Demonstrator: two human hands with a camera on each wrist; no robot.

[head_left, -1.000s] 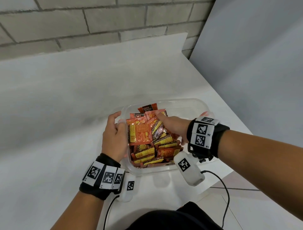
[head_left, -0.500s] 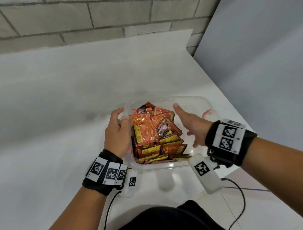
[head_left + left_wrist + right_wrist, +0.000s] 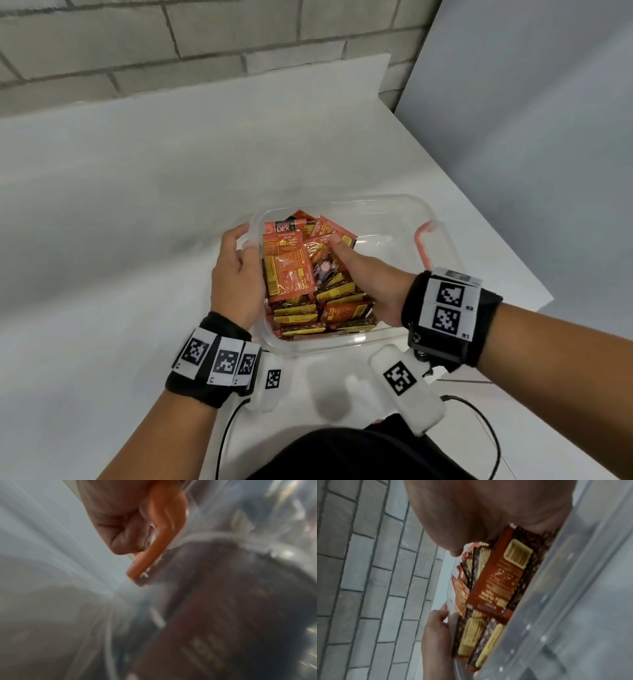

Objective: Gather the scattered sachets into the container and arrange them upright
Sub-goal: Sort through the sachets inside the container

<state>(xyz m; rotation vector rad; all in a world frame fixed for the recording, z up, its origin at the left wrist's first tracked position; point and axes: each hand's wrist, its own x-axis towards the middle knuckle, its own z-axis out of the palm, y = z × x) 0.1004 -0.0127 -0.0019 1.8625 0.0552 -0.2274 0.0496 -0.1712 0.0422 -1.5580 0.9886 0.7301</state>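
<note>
- Half a second ago the right hand [image 3: 363,274] hung open over the empty right half of the container [image 3: 383,212]; now it is back down among the sachets [image 3: 291,274], fingers laid across the top of the pile and its heel against the packets at the near right.
- Meanwhile the left hand [image 3: 233,277] has kept its place on the container's left wall, thumb on the outside and fingertips hooked over the rim.
- My reading: gathering looks finished, since no packet shows on the desk [image 3: 102,240], and the work is now squaring the stack.
- Right grip: fingers lie fairly straight and press on the packets; I see no pinch on any one sachet.
- Left grip: curled round the clear rim, steadying the tub.
- Sachets fill the left half of the container. Those nearest stand on edge in rows, while several at the far end lie flat or tilted with their faces up.
- From the right wrist, upright packets [image 3: 496,577] sit directly under the palm, pressed toward the left hand [image 3: 436,635].
- Left wrist view is too blurred to add much.
</note>
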